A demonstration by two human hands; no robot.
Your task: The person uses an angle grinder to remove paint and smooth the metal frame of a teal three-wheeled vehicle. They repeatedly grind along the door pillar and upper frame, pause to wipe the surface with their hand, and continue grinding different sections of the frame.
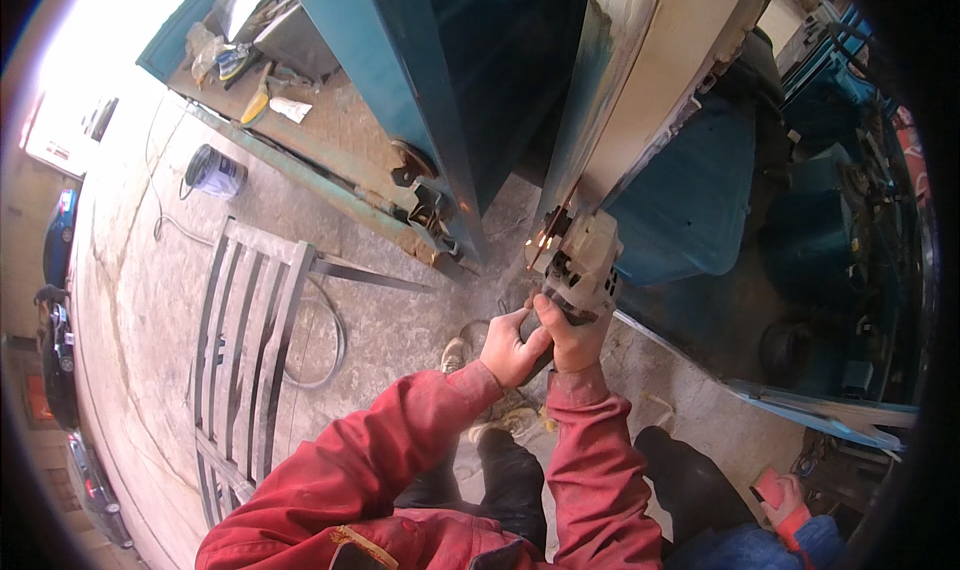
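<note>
A dusty, pale power tool that looks like an angle grinder (585, 255) is in front of me, its thin disc edge-on at the left side of its head. The disc lies close to the lower end of a beige and bare-metal post (625, 90); I cannot tell whether they touch. My right hand (574, 338) is closed around the tool's rear body. Beside it, my left hand (513, 348) is wrapped around the dark grip of the tool. Both my sleeves are red, and the fingers partly hide the handle.
Left of me stands a grey slatted metal frame (245, 350), near a bucket (217, 172) and a cable. A blue open cab door (440, 60) and floor (330, 110) with loose items are ahead. At lower right a co-worker's hand (788, 502) holds a red pad.
</note>
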